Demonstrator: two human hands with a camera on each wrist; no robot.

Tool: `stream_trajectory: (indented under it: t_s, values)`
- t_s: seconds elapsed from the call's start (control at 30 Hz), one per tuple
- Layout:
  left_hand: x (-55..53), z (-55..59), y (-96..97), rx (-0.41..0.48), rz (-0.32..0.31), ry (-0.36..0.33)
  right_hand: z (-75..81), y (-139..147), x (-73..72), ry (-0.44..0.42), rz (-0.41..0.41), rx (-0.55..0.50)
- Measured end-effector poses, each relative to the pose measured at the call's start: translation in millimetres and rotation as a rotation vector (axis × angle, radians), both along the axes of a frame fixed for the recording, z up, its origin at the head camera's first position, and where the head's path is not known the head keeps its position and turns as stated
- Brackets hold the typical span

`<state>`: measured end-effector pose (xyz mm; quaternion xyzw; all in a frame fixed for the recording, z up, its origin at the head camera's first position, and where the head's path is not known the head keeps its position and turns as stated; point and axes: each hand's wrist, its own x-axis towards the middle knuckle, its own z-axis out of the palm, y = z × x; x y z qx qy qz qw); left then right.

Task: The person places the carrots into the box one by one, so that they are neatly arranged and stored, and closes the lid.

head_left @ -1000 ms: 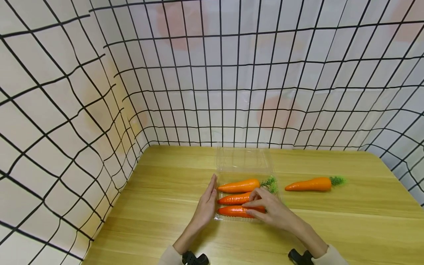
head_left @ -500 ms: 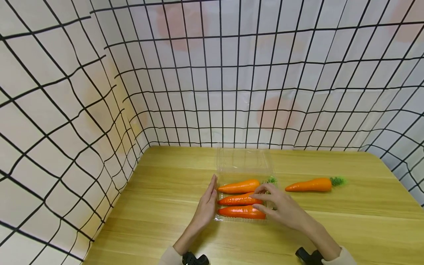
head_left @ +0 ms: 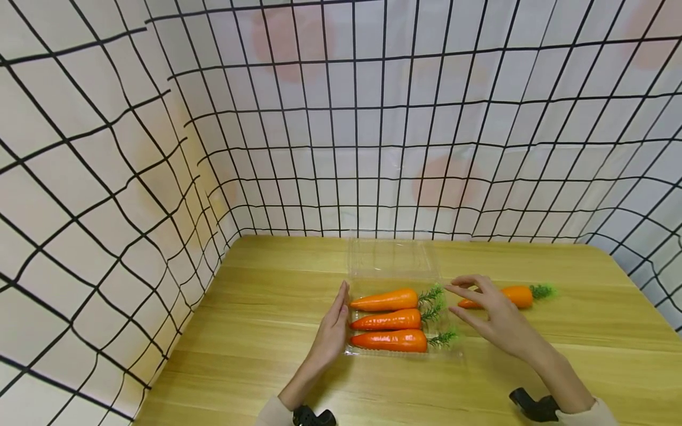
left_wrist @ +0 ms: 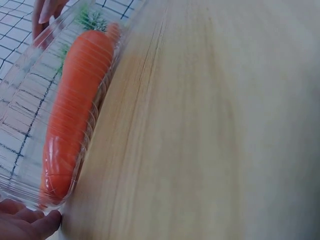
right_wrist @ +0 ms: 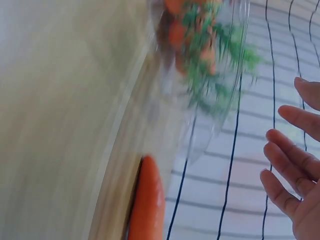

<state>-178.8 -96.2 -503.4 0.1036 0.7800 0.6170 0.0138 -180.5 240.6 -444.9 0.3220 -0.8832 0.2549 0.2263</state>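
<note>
Three carrots lie side by side in a clear plastic box: a back carrot (head_left: 385, 300), a middle carrot (head_left: 386, 320) and a front carrot (head_left: 389, 341), green tops to the right. My left hand (head_left: 331, 331) rests its straight fingers along the box's left wall; in the left wrist view its fingertips (left_wrist: 47, 225) touch the box's end. My right hand (head_left: 498, 316), thumb and fingers apart, hovers right of the box and holds nothing. A fourth carrot (head_left: 519, 296) lies on the table, partly hidden behind that hand; its tip (right_wrist: 150, 170) shows in the right wrist view.
Behind the carrots, the box's clear lid (head_left: 392, 258) lies folded back toward the far table edge. A white wall with a black grid (head_left: 394, 118) encloses the back and sides. The wooden table (head_left: 256, 307) reaches out to the left and right.
My right hand has left the carrots in the box and moved right, over to the lone carrot, uncovering the green tops. My left hand has stayed put.
</note>
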Motion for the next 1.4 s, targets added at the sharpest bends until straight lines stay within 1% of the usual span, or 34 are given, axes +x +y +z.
stream_trajectory:
  t_s: [0.1,0.23,0.4,0.7,0.87,0.97,1.1,1.2,1.27,1.4]
  values:
    - [-0.3,-0.2,0.2,-0.002,0.001,0.001,-0.9,15,-1.1,0.005,-0.048,0.019]
    - [-0.8,-0.7,0.8,-0.001,0.002,-0.004,-3.1,33,-2.6,-0.016,-0.109,0.038]
    - [-1.3,-1.2,1.2,-0.007,0.005,-0.007,-7.7,54,-4.5,-0.040,-0.155,0.041]
    - [-1.1,0.2,0.6,-0.005,0.001,-0.004,-22.3,87,-15.4,-0.048,-0.170,0.016]
    - [-0.9,-1.2,0.4,-0.009,0.007,-0.003,-27.1,100,-22.3,-0.068,-0.163,0.013]
    - [-0.3,-1.8,0.4,-0.011,0.008,-0.002,-28.6,105,-24.8,-0.107,-0.167,0.018]
    - [0.6,-2.2,0.1,-0.015,0.005,0.011,-29.9,110,-26.2,-0.202,-0.176,0.020]
    - [1.1,-1.9,-0.1,-0.015,0.004,0.017,-31.5,112,-27.5,-0.247,-0.166,0.041]
    - [0.9,-1.7,-0.2,-0.012,0.004,0.018,-33.3,113,-28.0,-0.248,-0.160,0.044]
    - [0.8,-1.0,-0.2,-0.009,0.004,0.019,-38.9,115,-29.6,-0.206,-0.161,0.065]
